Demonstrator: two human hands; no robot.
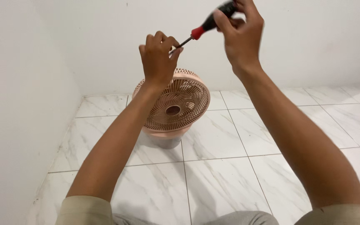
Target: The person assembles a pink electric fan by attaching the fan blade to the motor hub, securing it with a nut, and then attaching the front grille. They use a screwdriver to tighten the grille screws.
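Head view, one frame. Both arms raised in front of a white wall, above a white marble-patterned tile floor (213, 183)

Right hand (241, 35): grip closed around the black handle of a screwdriver (207, 26). Handle is black with a red collar near the shaft; the upper end of the handle is covered by the fingers and slightly blurred. Tool tilts down to the left, thin dark shaft pointing toward the other hand

Left hand (158, 62): back of hand faces the camera, fingers curled in, thumb and forefinger pinched together at the tip end of the screwdriver shaft. Whether a small part sits between the fingertips cannot be told; the tip itself is hidden behind them

Fan (175, 106): small round, pale pink, with a spiral-ribbed front grille and a dark hub at centre. It stands on the floor near the corner where the two walls meet, grille tilted up toward the camera. Its lower body looks pale grey in shadow. Left wrist overlaps the upper left rim of the grille in the picture; contact cannot be confirmed. Screwdriver is held well above the fan, not touching it

Bottom edge: beige sleeves and grey trousers of the person
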